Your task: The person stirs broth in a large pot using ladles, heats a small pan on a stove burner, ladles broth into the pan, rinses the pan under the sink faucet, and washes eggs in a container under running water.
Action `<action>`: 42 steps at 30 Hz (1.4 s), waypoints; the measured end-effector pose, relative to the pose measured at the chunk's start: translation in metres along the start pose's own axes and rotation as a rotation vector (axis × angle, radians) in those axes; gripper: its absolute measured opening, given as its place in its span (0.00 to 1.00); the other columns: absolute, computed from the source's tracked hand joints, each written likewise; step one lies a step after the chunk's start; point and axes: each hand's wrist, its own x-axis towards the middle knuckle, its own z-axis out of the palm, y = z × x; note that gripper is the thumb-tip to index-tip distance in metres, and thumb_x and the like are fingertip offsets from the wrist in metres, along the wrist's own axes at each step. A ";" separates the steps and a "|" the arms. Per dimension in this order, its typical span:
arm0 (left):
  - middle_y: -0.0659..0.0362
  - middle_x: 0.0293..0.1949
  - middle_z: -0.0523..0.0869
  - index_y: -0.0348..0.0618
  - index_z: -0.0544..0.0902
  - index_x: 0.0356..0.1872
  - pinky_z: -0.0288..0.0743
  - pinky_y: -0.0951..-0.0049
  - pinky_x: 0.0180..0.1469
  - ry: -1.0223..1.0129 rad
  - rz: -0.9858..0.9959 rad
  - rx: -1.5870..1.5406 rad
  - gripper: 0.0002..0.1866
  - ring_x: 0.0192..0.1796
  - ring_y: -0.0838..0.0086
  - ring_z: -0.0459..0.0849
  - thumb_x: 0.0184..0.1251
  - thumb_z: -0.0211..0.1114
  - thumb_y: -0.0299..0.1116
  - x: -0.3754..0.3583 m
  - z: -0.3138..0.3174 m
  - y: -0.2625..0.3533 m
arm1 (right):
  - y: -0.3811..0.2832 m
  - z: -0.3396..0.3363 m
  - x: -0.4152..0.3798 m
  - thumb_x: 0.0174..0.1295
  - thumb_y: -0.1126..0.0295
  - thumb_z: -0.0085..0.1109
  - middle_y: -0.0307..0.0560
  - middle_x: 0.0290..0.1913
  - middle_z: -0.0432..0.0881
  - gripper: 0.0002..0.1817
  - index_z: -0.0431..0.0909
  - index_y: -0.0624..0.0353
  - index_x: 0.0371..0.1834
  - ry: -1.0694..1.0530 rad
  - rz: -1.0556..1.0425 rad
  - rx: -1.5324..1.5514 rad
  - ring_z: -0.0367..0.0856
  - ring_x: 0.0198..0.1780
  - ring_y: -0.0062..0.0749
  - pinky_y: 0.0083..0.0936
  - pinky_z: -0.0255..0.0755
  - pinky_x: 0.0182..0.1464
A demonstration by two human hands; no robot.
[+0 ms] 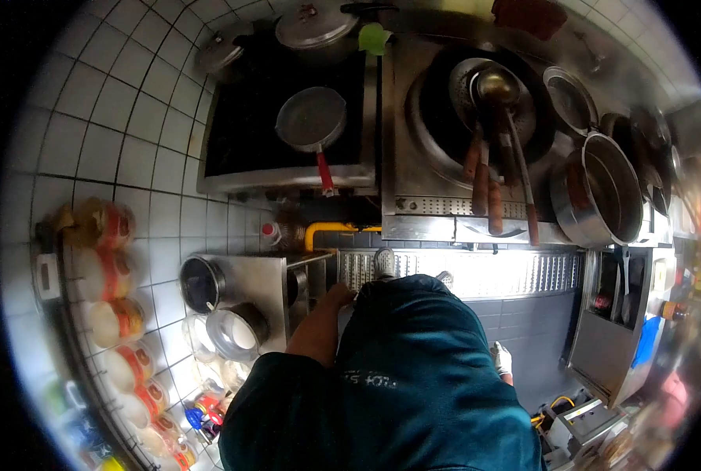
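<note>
Head view, fisheye, looking straight down over the person's teal top. Left hand [339, 296] hangs low at the body's left side, arm bare, fingers right at the edge of a small steel surface [265, 276]; can't tell if it's spread or curled, nothing visibly held. Right hand [502, 359] is down at the right hip, looks gloved in white, loosely curled as far as I can see, nothing in it; grip state not clear. Just left of the left hand, on that steel surface: a dark metal pot [201, 281], and nearer the body a clear container [232, 334] with something white inside. Further left of it, a wall rack of jars with orange lids [113, 275]. Ahead of the left hand, a yellow pipe [327, 229], then a black cooktop [283, 118] carrying a small pan with a red handle [312, 122]; a lidded pot [316, 27] sits at its far edge. Ahead of both hands, between them, a grated steel drain strip [476, 271] and one shoe [384, 261] on it. Beyond that, a wok station [468, 102] with ladles, wooden handles pointing back toward the person. Ahead and right of the right hand, a large steel pot [602, 188]; right of it, a steel cabinet [621, 330].
</note>
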 end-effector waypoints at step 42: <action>0.51 0.56 0.88 0.47 0.85 0.56 0.82 0.57 0.55 0.607 -0.054 0.371 0.18 0.57 0.59 0.87 0.74 0.60 0.44 0.150 -0.247 -0.034 | 0.062 -0.030 -0.064 0.69 0.54 0.67 0.52 0.54 0.83 0.28 0.75 0.60 0.65 0.064 0.051 -0.127 0.85 0.48 0.45 0.44 0.82 0.46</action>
